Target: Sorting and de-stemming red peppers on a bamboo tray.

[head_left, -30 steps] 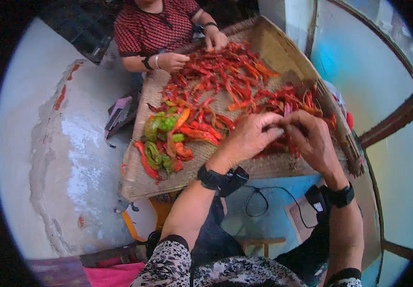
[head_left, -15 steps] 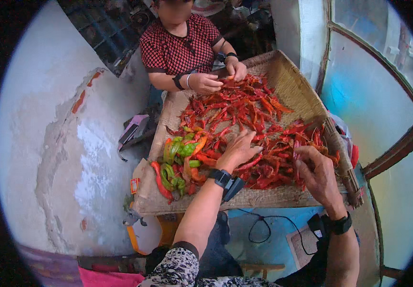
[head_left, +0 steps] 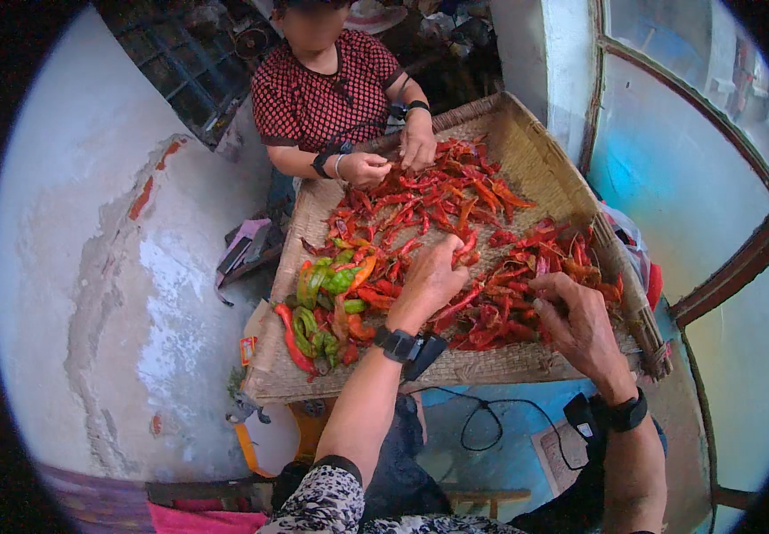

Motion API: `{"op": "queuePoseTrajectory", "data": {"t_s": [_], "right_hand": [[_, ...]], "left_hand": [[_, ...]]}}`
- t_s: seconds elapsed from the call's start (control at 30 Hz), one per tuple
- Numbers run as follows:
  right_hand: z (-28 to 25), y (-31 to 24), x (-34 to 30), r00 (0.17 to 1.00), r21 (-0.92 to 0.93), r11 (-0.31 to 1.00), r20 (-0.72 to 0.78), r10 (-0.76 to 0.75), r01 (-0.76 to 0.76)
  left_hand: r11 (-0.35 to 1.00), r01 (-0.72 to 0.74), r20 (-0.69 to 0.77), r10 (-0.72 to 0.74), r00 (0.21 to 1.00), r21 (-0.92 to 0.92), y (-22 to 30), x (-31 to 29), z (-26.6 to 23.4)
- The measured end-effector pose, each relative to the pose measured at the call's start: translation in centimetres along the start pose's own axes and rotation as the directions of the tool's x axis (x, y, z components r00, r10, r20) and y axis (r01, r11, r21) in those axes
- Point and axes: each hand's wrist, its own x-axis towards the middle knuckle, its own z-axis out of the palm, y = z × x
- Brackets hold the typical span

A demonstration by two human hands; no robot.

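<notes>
A shallow woven tray (head_left: 527, 147) holds many wrinkled red chili peppers (head_left: 491, 311). Over its middle, my left hand (head_left: 431, 278) has thumb and fingers pinched on a red chili pepper (head_left: 466, 247). On the tray's right side, my right hand (head_left: 580, 322) rests with curled fingers among the red peppers; whatever its fingertips hold, if anything, is hidden. Several green chili peppers (head_left: 313, 334) lie grouped at the left, beside a long smooth red one (head_left: 293, 340) and a few orange ones.
Across the tray sits a person in a red and black patterned top (head_left: 326, 98), both hands over the far peppers. A plastered wall (head_left: 179, 294) stands left, a framed window (head_left: 678, 178) right. A black cable (head_left: 491, 405) hangs below the tray's near edge.
My left hand has gone from spread fingers over the peppers to a pinch on a red one. My right hand has shifted slightly left. The other person's hands have moved apart and lower.
</notes>
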Motion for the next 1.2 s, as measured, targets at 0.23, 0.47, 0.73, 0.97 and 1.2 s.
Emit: {"op": "queuePoseTrajectory", "data": {"t_s": [0.23,0.47,0.73,0.97,1.2], "right_hand": [[0.5,1.0,-0.3,0.995,-0.017,0.995,-0.019,-0.095,0.095],[1.1,2.4,-0.3,0.996,-0.167,0.982,0.000,-0.089,0.088],[1.7,2.9,-0.4,0.995,-0.251,0.963,0.036,-0.090,0.096],[1.6,3.0,-0.7,0.995,-0.247,0.964,0.001,-0.101,0.099],[1.8,2.9,-0.7,0.995,-0.302,0.949,-0.009,-0.098,0.091]], "left_hand": [[0.973,-0.104,-0.020,0.102,0.995,-0.207,3.6,-2.7,-0.5],[0.912,-0.155,0.074,0.198,0.977,-0.380,4.2,-3.4,0.8],[0.932,-0.303,-0.019,0.306,0.952,-0.199,4.2,-3.6,1.6],[0.913,-0.116,-0.160,0.056,0.985,-0.391,3.1,-1.9,-1.3],[0.973,-0.095,-0.074,0.081,0.994,-0.212,0.1,-1.4,-1.7]]}}
